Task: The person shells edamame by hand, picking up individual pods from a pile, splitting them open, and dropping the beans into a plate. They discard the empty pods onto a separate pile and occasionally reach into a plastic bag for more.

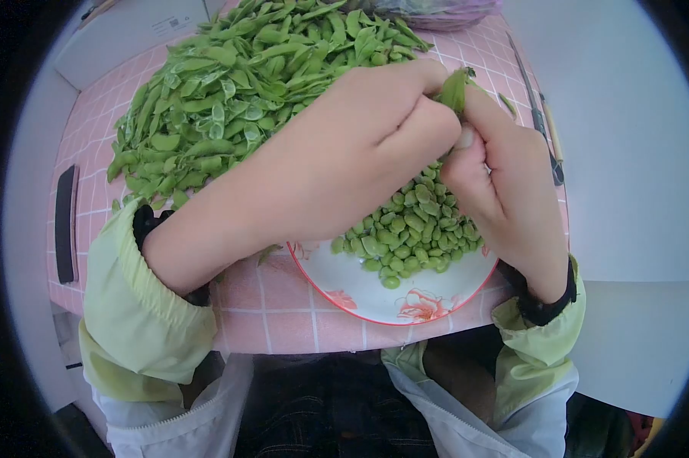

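Observation:
My left hand (360, 145) reaches across the middle of the view, its fingers pinched on a green bean pod (453, 92). Opposite it, my right hand (505, 168) holds the same pod between thumb and bent fingers. Both hands meet above a white plate (375, 303) with a red rim and red flowers. Shelled green beans (413, 229) lie heaped on the plate, partly hidden by my hands. A large pile of green pods (230, 84) spreads behind my left forearm.
A pink checked cloth (264, 305) covers the table. A dark flat object (66, 225) lies at its left edge. Slim tools (539, 122) lie along the right edge. A purplish plastic bag (444, 11) sits at the back.

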